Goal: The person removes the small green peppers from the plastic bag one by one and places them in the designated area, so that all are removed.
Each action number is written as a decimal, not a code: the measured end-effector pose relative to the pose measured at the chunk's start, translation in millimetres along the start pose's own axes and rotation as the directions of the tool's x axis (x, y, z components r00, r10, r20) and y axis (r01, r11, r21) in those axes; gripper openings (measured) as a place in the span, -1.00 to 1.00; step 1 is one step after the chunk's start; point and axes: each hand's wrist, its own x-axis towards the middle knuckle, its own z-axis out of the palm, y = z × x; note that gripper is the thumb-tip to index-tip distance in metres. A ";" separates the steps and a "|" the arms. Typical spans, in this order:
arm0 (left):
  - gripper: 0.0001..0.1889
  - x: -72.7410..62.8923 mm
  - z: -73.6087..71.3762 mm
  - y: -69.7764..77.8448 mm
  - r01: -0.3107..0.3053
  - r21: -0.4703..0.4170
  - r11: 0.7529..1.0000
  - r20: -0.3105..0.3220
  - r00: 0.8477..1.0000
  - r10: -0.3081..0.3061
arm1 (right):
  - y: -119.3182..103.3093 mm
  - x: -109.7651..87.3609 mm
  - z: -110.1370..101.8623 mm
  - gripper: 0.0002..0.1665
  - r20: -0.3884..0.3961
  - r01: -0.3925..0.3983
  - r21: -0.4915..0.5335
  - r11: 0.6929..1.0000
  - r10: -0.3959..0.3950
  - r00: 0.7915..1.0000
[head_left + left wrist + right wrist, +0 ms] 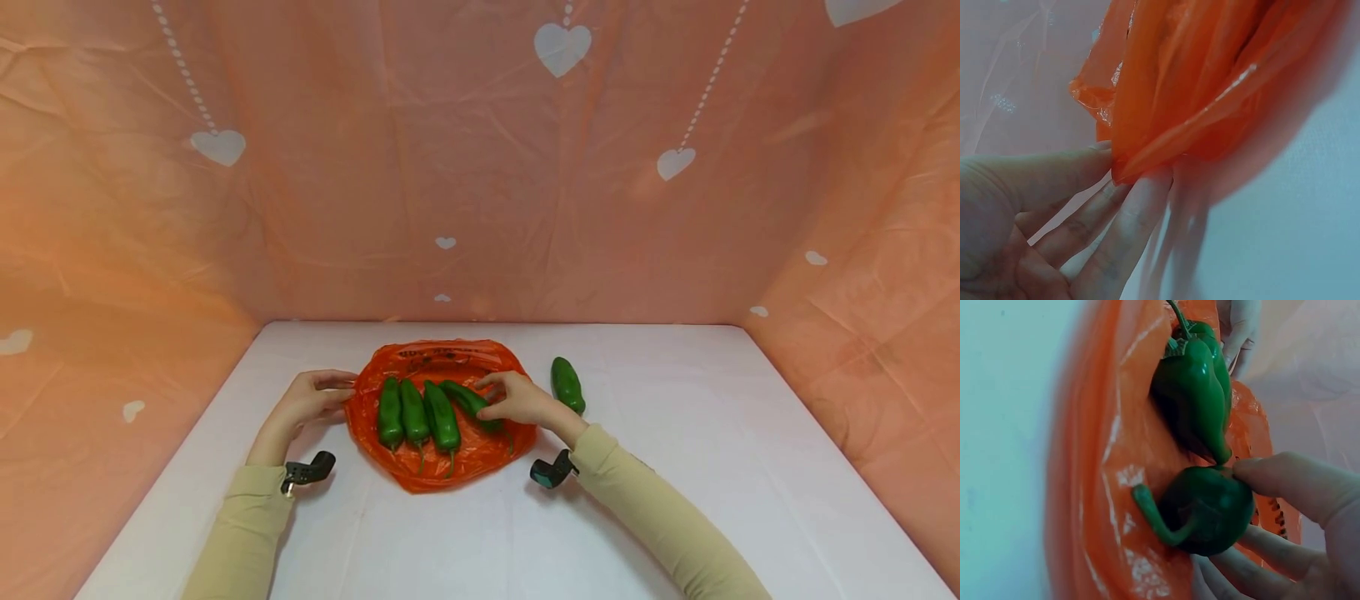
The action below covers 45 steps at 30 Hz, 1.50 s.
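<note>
The left edge of an orange plastic bag [476,467] is pinched by the left hand [311,398]. On the bag, within its right edge, a slanting green pepper [461,396] is gripped by the right hand [517,398] beside three other peppers [415,412]. The white tabletop [420,542] is exposed around the bag.

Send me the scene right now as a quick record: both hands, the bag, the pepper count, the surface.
left hand: pinches the left edge of the orange bag
right hand: holds the rightmost pepper on the bag, thumb and fingers around it
bag: spread out, dark print near its far edge
peppers on bag: four green, counting the held one; the other three side by side, stems toward the person
pepper off bag: one green, right of the bag
surface: white tabletop
</note>
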 end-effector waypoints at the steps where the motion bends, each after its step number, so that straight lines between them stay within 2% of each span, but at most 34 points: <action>1: -0.57 -0.1 0.3 0.2 0.001 0.001 1.000 -0.003 1.000 -0.001 | 0.1 0.1 -0.5 -0.44 0.005 -0.010 0.014 1.000 0.010 1.000; 15: -0.57 -1.1 1.7 1.8 0.003 -0.012 1.000 0.001 1.000 -0.003 | 4.7 1.1 -5.9 -0.52 0.052 -0.041 0.133 0.990 0.035 0.998; 19: -0.57 -0.5 2.4 1.8 0.029 -0.017 0.999 -0.005 1.000 -0.029 | 6.8 2.1 -7.9 -0.51 0.062 -0.040 0.171 0.984 0.030 0.998; 26: -0.56 -0.7 2.6 2.4 0.025 -0.026 0.999 0.002 1.000 -0.025 | 10.4 2.6 -9.7 -0.47 0.073 -0.023 0.249 0.968 0.005 0.997; 33: -0.57 -0.4 2.3 0.0 0.017 -0.035 0.999 -0.008 1.000 -0.017 | 6.6 1.3 -11.6 -0.46 0.043 -0.020 0.270 0.963 0.009 0.999; 40: -0.55 -1.7 2.6 -2.5 -0.029 -0.110 0.993 0.007 1.000 0.030 | -3.1 -3.7 -17.8 -0.46 0.026 0.015 0.273 0.962 -0.023 0.999; 45: -0.54 -3.2 3.6 0.8 -0.029 -0.099 0.995 0.006 1.000 0.030 | -8.8 -8.3 -25.5 -0.43 -0.006 0.022 0.274 0.962 -0.021 1.000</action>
